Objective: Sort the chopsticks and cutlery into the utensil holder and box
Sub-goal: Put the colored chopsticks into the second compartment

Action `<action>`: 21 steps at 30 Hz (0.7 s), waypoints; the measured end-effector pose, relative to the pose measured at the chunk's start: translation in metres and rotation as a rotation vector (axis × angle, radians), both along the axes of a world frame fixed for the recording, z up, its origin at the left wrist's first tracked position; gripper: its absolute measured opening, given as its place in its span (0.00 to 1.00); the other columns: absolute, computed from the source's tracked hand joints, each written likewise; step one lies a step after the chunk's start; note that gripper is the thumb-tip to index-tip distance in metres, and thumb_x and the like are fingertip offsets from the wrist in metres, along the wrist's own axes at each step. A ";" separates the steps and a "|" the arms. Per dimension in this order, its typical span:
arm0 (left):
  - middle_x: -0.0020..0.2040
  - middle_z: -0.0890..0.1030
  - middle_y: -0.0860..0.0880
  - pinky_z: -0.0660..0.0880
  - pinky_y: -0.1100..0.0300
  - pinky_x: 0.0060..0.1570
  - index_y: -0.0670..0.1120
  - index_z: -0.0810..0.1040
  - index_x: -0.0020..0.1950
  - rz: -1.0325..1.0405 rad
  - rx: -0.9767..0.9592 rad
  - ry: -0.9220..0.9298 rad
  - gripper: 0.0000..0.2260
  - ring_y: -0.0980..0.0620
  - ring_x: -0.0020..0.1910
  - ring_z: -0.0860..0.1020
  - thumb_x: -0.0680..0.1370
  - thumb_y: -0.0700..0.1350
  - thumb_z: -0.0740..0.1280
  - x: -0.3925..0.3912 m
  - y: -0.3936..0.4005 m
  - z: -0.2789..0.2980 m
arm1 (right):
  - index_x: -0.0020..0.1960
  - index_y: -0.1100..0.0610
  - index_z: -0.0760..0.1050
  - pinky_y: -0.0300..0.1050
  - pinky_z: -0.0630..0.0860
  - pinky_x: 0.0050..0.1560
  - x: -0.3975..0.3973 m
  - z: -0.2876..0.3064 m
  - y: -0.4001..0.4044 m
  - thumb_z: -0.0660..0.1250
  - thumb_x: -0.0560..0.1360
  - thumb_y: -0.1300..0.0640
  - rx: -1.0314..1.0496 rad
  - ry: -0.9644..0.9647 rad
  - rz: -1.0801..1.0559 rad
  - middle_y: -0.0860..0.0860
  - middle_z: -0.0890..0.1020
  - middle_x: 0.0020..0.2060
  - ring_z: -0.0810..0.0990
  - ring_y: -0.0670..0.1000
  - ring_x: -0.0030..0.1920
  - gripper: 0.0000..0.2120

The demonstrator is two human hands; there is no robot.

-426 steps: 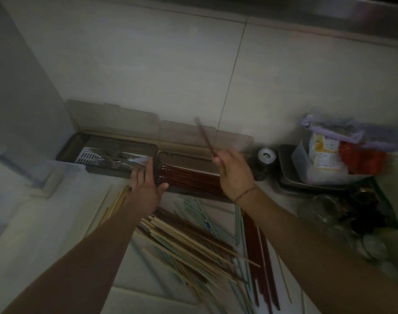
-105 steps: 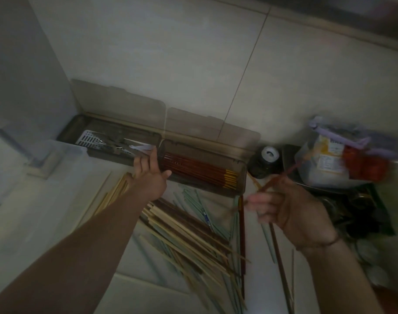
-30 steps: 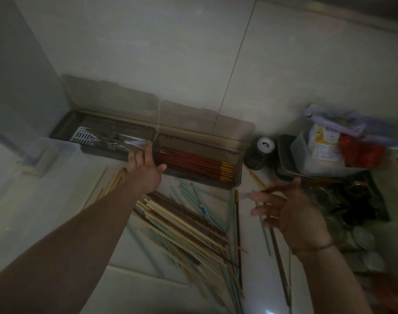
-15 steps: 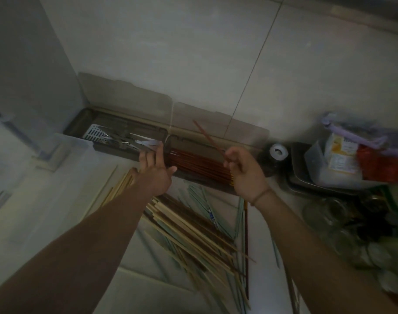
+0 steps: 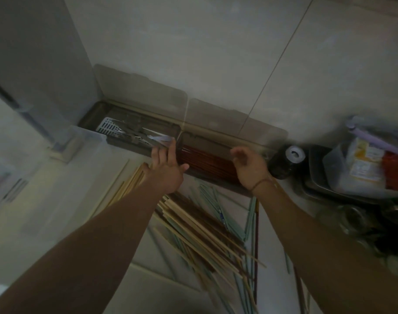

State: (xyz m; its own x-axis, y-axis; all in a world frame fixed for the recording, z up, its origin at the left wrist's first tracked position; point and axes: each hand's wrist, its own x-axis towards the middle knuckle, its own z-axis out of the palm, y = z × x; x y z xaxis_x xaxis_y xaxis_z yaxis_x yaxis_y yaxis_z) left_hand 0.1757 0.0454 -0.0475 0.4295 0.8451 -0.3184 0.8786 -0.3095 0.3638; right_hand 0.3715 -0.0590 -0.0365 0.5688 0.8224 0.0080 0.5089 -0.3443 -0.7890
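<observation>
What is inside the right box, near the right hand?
The right box holds a row of dark red chopsticks lying lengthwise. The right hand, open and empty, covers their right ends, so that part of the box cannot be seen.

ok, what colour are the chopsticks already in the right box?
Dark reddish-brown chopsticks in the right box, seen in the head view.
</observation>
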 end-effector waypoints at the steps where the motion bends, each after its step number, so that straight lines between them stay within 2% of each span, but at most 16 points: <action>1: 0.78 0.49 0.46 0.52 0.34 0.71 0.52 0.35 0.78 0.003 0.001 0.001 0.33 0.46 0.77 0.40 0.82 0.59 0.52 0.000 0.000 -0.001 | 0.48 0.53 0.76 0.41 0.75 0.57 0.002 0.008 -0.007 0.63 0.74 0.71 0.066 0.013 -0.040 0.52 0.80 0.46 0.79 0.54 0.51 0.14; 3: 0.78 0.48 0.47 0.51 0.35 0.71 0.52 0.34 0.78 0.014 0.001 0.003 0.33 0.46 0.77 0.40 0.82 0.59 0.52 0.001 -0.001 -0.001 | 0.47 0.52 0.77 0.39 0.75 0.53 0.004 0.022 -0.031 0.65 0.75 0.68 0.194 0.005 -0.138 0.52 0.81 0.45 0.80 0.52 0.48 0.11; 5: 0.78 0.48 0.47 0.50 0.35 0.71 0.53 0.34 0.77 0.018 -0.008 0.004 0.32 0.46 0.77 0.40 0.82 0.58 0.52 0.002 -0.001 -0.001 | 0.46 0.51 0.77 0.39 0.75 0.48 0.000 0.030 -0.066 0.67 0.75 0.66 0.232 -0.071 -0.209 0.50 0.81 0.41 0.79 0.49 0.43 0.10; 6: 0.78 0.47 0.47 0.50 0.35 0.71 0.53 0.34 0.77 0.017 -0.013 0.006 0.32 0.46 0.77 0.40 0.82 0.58 0.52 0.002 -0.001 0.000 | 0.46 0.52 0.77 0.39 0.74 0.44 -0.003 0.030 -0.085 0.67 0.75 0.65 0.171 -0.145 -0.211 0.49 0.80 0.38 0.78 0.48 0.39 0.08; 8: 0.78 0.46 0.47 0.49 0.35 0.71 0.53 0.34 0.77 0.015 -0.022 0.002 0.32 0.46 0.77 0.39 0.82 0.58 0.51 0.001 0.000 0.001 | 0.44 0.52 0.76 0.38 0.69 0.36 -0.012 0.018 -0.118 0.67 0.75 0.62 -0.097 -0.235 -0.187 0.46 0.77 0.34 0.75 0.46 0.34 0.06; 10: 0.78 0.46 0.47 0.49 0.35 0.72 0.53 0.33 0.77 0.017 -0.031 -0.004 0.32 0.46 0.77 0.38 0.83 0.58 0.51 0.001 0.000 0.002 | 0.39 0.48 0.71 0.40 0.67 0.35 -0.024 -0.003 -0.143 0.66 0.75 0.58 -0.395 -0.209 -0.128 0.45 0.74 0.33 0.77 0.50 0.36 0.09; 12: 0.78 0.45 0.47 0.49 0.35 0.72 0.53 0.33 0.77 0.015 -0.031 -0.002 0.32 0.46 0.77 0.38 0.82 0.58 0.52 0.001 -0.001 0.002 | 0.38 0.47 0.70 0.42 0.71 0.37 -0.035 -0.021 -0.161 0.65 0.75 0.52 -0.576 -0.146 -0.110 0.45 0.75 0.34 0.79 0.52 0.41 0.08; 14: 0.78 0.45 0.47 0.49 0.35 0.71 0.53 0.33 0.77 0.018 -0.026 0.003 0.32 0.47 0.77 0.38 0.82 0.58 0.52 0.002 -0.001 0.002 | 0.42 0.47 0.73 0.42 0.73 0.39 -0.042 -0.029 -0.172 0.64 0.74 0.45 -0.649 -0.143 -0.154 0.45 0.78 0.38 0.78 0.49 0.40 0.06; 17: 0.79 0.45 0.47 0.49 0.35 0.72 0.54 0.34 0.77 0.025 -0.037 0.006 0.32 0.47 0.77 0.37 0.82 0.58 0.52 0.002 0.000 0.001 | 0.43 0.46 0.71 0.40 0.68 0.37 -0.043 -0.026 -0.182 0.63 0.75 0.41 -0.676 -0.205 -0.191 0.45 0.81 0.41 0.78 0.49 0.41 0.09; 21: 0.78 0.46 0.46 0.50 0.35 0.72 0.53 0.35 0.78 0.032 -0.027 0.002 0.32 0.47 0.77 0.38 0.82 0.58 0.52 0.003 -0.001 0.000 | 0.40 0.46 0.70 0.41 0.67 0.36 -0.040 -0.019 -0.189 0.63 0.75 0.40 -0.683 -0.152 -0.227 0.47 0.77 0.36 0.74 0.50 0.37 0.11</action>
